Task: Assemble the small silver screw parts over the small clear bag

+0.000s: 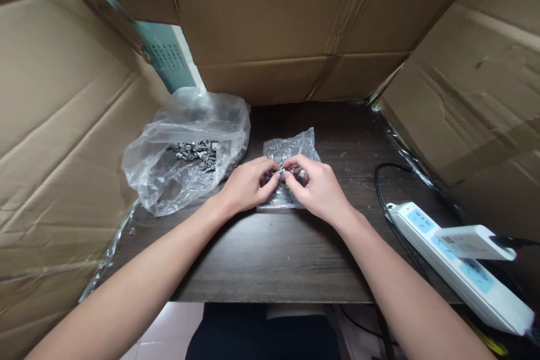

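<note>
My left hand (252,184) and my right hand (317,183) meet over the middle of the table, thumbs and forefingers pinched together. Between their fingertips is a small metal bolt (282,170), mostly covered by the fingers. Beneath both hands lies a small clear plastic bag (287,148), flat on the table; any contents under my fingers are hard to make out. To the left, a large clear plastic bag (147,149) gapes open, with a heap of metal bolts (198,153) inside.
Cardboard walls (270,17) close in the dark wooden table (270,259) at the back and both sides. On the right rests a white power strip (459,270) with a white adapter (475,241) plugged in. A black cable (379,180) curves beside it.
</note>
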A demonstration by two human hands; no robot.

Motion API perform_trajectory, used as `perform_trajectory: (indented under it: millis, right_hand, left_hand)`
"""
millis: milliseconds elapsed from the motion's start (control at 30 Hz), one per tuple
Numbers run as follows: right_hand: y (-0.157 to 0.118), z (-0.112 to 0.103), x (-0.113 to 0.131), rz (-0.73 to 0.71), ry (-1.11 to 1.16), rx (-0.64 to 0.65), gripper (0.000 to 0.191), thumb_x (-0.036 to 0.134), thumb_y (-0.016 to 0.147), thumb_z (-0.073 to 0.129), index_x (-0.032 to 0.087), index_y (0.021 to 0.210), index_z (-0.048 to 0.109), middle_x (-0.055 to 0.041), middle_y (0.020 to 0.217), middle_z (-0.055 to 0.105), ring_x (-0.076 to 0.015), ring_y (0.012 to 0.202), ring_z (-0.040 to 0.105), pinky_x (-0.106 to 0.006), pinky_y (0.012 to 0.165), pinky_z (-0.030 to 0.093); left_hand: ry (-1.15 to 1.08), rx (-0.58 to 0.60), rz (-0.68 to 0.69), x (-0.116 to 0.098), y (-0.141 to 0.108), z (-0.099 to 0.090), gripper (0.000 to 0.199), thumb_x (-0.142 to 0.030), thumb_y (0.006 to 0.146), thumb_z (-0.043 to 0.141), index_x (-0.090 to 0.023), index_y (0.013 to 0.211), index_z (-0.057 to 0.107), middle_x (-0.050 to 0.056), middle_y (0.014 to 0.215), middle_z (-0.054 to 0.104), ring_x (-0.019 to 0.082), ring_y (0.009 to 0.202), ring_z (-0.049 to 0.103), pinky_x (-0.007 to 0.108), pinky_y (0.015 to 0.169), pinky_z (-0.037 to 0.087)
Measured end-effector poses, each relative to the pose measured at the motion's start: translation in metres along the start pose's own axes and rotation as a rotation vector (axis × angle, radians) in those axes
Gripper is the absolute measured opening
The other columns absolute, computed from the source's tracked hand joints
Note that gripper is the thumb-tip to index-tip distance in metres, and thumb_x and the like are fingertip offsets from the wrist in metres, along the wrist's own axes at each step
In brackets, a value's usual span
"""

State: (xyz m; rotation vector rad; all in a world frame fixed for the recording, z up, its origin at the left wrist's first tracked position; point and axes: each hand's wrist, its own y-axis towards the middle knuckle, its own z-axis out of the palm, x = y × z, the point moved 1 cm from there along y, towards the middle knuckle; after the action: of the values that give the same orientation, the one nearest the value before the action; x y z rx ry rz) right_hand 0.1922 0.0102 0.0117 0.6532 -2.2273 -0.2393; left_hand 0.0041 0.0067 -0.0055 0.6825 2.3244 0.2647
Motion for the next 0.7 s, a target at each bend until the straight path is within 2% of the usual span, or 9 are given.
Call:
perform_trajectory:
  millis: [200, 367, 433, 567, 700]
  right_hand:
    - [0.0006, -0.001, -0.0011, -0.044, -0.028, -0.007, 0.014, 0.018, 0.09, 0.059, 0.021, 0.099, 0.068, -0.0032, 0.09, 0.07, -0.019, 0.084, 0.064, -0.031, 0.076, 0.048]
    - [0.0006, -0.0006, -0.0028, -0.018, -0.036, 0.001, 0.014, 0.024, 0.093, 0.058, 0.022, 0.1, 0.069, -0.0038, 0.089, 0.071, -0.0198, 0.083, 0.064, -0.032, 0.074, 0.047]
    - [0.0005, -0.0006, -0.004, 0.006, -0.085, 0.007, 0.014, 0.029, 0.096, 0.056, 0.021, 0.093, 0.068, -0.0037, 0.084, 0.068, -0.0197, 0.08, 0.062, -0.032, 0.071, 0.045]
    - [0.0007, -0.0012, -0.0049, 0.038, -0.152, 0.049, 0.03, 0.035, 0.101, 0.048, 0.02, 0.079, 0.061, -0.0028, 0.072, 0.06, -0.0187, 0.072, 0.056, -0.032, 0.068, 0.04]
    - [0.0014, -0.0014, -0.0036, 0.033, -0.05, 0.059, 0.013, 0.028, 0.096, 0.054, 0.021, 0.092, 0.064, -0.0026, 0.085, 0.067, -0.0185, 0.08, 0.06, -0.032, 0.073, 0.042]
  left_hand:
    - [0.016, 0.0, 0.004, 0.0007, 0.0001, 0.0006, 0.017, -0.025, 0.098, 0.054, -0.015, 0.102, 0.067, 0.006, 0.092, 0.067, 0.016, 0.077, 0.06, 0.029, 0.071, 0.045]
    - [0.003, -0.004, 0.006, -0.0001, -0.0002, -0.0001, 0.017, -0.024, 0.098, 0.054, -0.015, 0.103, 0.067, 0.006, 0.093, 0.067, 0.017, 0.079, 0.061, 0.029, 0.072, 0.046]
    - [0.011, 0.008, 0.008, -0.0012, -0.0005, -0.0005, 0.017, -0.025, 0.099, 0.053, -0.016, 0.103, 0.067, 0.006, 0.093, 0.067, 0.016, 0.078, 0.06, 0.029, 0.071, 0.046]
    - [0.039, 0.027, 0.01, -0.0029, -0.0011, -0.0009, 0.019, -0.027, 0.1, 0.052, -0.017, 0.105, 0.067, 0.005, 0.094, 0.066, 0.016, 0.077, 0.059, 0.03, 0.071, 0.046]
    - [0.014, 0.002, 0.009, -0.003, -0.0011, -0.002, 0.019, -0.027, 0.101, 0.051, -0.016, 0.104, 0.066, 0.006, 0.095, 0.065, 0.017, 0.082, 0.06, 0.031, 0.074, 0.046]
